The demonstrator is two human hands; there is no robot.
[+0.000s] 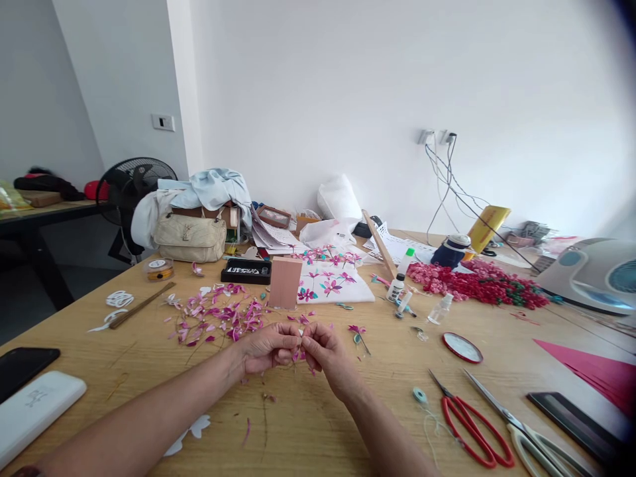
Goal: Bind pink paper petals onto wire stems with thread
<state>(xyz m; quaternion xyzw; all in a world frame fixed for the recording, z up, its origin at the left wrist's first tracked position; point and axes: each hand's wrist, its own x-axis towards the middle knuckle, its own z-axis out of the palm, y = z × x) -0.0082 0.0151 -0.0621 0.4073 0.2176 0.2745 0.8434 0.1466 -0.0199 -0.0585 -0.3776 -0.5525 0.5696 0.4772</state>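
Observation:
My left hand [271, 346] and my right hand [320, 348] meet above the middle of the table, fingertips pinched together and touching. Between them shows a small pink flower piece [299, 356], mostly covered by the fingers; which hand bears it more is hard to see. Just behind lies a scattered heap of pink-purple petals [218, 318] with thin stems. A wooden block [285, 283] stands upright beyond the hands. Beside it, pink and teal flowers [330, 285] rest on a white sheet [360, 291]. One finished-looking pink flower on a stem [358, 329] lies right of my right hand.
Red-handled scissors [472, 424], pale-handled scissors [521, 430] and a thread spool [420, 395] lie at right front. Small bottles [396, 288] and a red flower bundle [491, 281] sit farther back. A white power bank [40, 411] and phone [24, 368] lie left.

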